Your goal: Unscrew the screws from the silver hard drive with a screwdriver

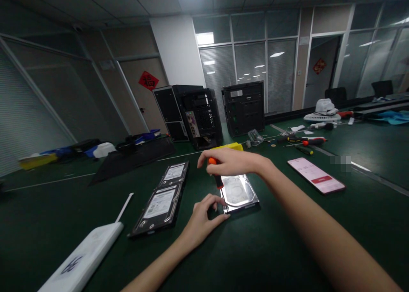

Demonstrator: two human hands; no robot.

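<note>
A silver hard drive (239, 190) lies flat on the green table in front of me. My left hand (202, 219) grips its near left corner, thumb along the front edge and fingers at the left side. From above, my right hand (234, 161) is closed around the orange and black handle of a screwdriver (219, 182). The shaft points down at the drive's left edge, close to my left fingertips; its tip is hard to make out. Left of my hands lie two more hard drives, a nearer one (159, 204) and a farther one (175, 173), both with white labels.
A white power bank-like block (86, 258) with a short strap is at the near left. On the right lies a phone (315, 175), with several screwdrivers (306, 141) behind it. Black computer cases (201, 117) and a side panel (243, 109) stand at the back.
</note>
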